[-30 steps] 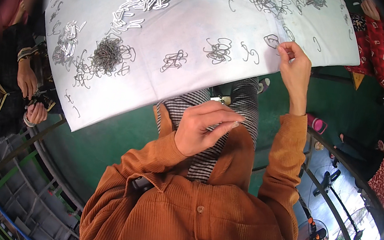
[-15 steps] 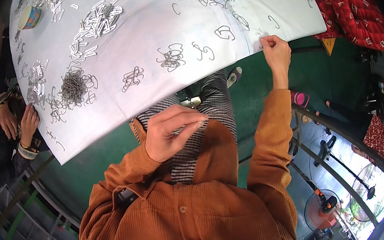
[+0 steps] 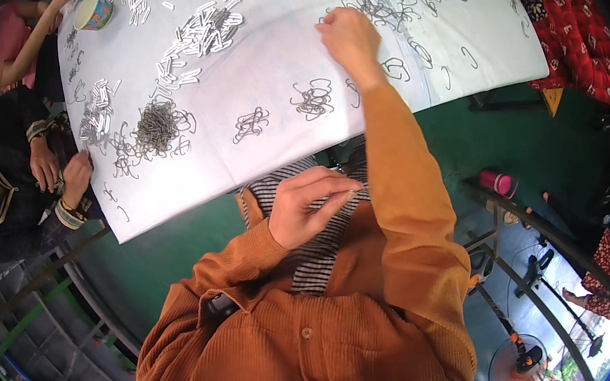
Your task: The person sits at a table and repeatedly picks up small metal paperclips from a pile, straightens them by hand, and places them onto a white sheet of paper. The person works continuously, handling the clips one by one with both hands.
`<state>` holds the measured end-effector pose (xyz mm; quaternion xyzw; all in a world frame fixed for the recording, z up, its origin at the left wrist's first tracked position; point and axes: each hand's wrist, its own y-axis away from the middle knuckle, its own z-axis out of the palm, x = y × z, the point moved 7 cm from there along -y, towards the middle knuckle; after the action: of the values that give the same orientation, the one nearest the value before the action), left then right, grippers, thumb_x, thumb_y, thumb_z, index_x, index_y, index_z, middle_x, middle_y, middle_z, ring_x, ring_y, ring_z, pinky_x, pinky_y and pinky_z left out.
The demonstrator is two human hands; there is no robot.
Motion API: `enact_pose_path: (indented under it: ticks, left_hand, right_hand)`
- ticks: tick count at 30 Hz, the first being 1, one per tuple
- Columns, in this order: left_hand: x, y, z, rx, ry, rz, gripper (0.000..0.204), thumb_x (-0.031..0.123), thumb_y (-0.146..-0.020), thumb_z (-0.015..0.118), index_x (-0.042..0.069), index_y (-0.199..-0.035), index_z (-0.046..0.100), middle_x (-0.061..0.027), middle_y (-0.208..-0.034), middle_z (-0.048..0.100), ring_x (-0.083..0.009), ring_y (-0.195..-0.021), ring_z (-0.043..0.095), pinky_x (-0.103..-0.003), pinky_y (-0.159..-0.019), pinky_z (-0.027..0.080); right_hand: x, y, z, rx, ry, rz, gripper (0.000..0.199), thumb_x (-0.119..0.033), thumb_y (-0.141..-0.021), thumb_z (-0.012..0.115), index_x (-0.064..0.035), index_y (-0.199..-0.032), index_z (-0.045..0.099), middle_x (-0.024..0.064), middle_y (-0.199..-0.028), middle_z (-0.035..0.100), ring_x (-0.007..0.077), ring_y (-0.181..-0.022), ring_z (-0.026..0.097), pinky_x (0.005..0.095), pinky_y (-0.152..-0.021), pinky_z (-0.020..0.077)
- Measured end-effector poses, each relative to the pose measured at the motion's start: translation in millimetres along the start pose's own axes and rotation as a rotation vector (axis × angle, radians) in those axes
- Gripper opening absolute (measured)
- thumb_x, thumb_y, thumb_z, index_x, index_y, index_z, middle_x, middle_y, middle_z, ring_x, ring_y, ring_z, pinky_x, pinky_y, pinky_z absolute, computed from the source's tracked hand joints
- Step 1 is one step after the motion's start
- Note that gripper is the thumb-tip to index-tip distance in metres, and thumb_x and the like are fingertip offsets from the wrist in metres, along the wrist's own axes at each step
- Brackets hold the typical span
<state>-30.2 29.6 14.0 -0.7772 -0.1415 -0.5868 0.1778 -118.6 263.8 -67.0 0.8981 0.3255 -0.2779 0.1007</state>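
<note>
My left hand [image 3: 309, 205] is raised over my lap, off the table's near edge, thumb and fingertips pinched together. Whatever is in that pinch is too small to name. Stretched out over the white table [image 3: 246, 176], my right hand [image 3: 352, 40] has its fingers curled together, left of a heap of dark bent wire hooks [image 3: 376, 10]; its fingertips hide anything in them. Closer to me lie a small cluster of wire hooks [image 3: 312, 98] and another bunch [image 3: 252, 125]. A dense pile of small dark metal pieces [image 3: 158, 127] sits further left.
Many white-and-grey oblong pieces [image 3: 207, 30] are strewn over the table's left half. A paper cup [image 3: 94, 12] stands near the left edge. Co-workers' hands [image 3: 76, 178] rest along that side. Red patterned cloth [image 3: 596, 51] is beyond the right corner; a railing [image 3: 545, 220] runs at right.
My right hand has moved left and farther over the table from its right front edge. My left hand stays pinched over my lap. The view has shifted, so the table appears further right.
</note>
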Motion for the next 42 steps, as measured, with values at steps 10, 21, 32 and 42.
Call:
enact_pose_path:
  ticks: [10,21,32,42]
  left_hand:
    - [-4.4,0.2,-4.4,0.069,-0.076,0.015,0.018,-0.004,-0.080,0.068,0.001,-0.097,0.072,-0.0102,-0.090,0.070,-0.0189,-0.082,0.066,-0.027,-0.075,0.051]
    - [-23.0,-6.8,4.6,0.050,-0.029,-0.099,0.018,-0.001,-0.082,0.068,0.001,-0.100,0.071,-0.0106,-0.092,0.070,-0.0183,-0.084,0.065,-0.027,-0.079,0.050]
    - [-38.6,-3.3,14.8,0.089,0.253,-0.295,0.020,-0.005,-0.085,0.067,-0.004,-0.105,0.065,-0.0110,-0.100,0.069,-0.0133,-0.092,0.065,-0.026,-0.085,0.052]
    - [-23.8,-5.6,9.2,0.034,0.115,-0.109,0.018,-0.007,-0.081,0.069,-0.003,-0.098,0.066,-0.0107,-0.100,0.066,-0.0149,-0.089,0.065,-0.026,-0.080,0.053]
  right_hand:
    - [-20.2,48.5,-10.7,-0.026,0.065,-0.279,0.013,0.002,-0.080,0.058,-0.0001,-0.089,0.065,0.0187,-0.097,0.064,0.0363,-0.089,0.066,0.0430,-0.076,0.0535]
    - [63.2,210.3,-74.4,-0.266,-1.055,0.286,0.010,-0.002,-0.091,0.060,0.0018,-0.099,0.065,0.0064,-0.080,0.067,0.0066,-0.059,0.059,0.0176,-0.047,0.0420]
    - [53.8,230.1,-53.7,-0.217,-1.402,0.268,0.006,0.002,-0.084,0.068,0.0001,-0.089,0.067,0.0031,-0.098,0.057,0.0069,-0.078,0.054,0.0195,-0.062,0.0457]
    - [24.0,226.9,-84.8,0.006,-1.082,-0.034,0.008,0.007,-0.083,0.065,0.0025,-0.087,0.060,0.0093,-0.095,0.061,0.0133,-0.086,0.057,0.0248,-0.076,0.0471]
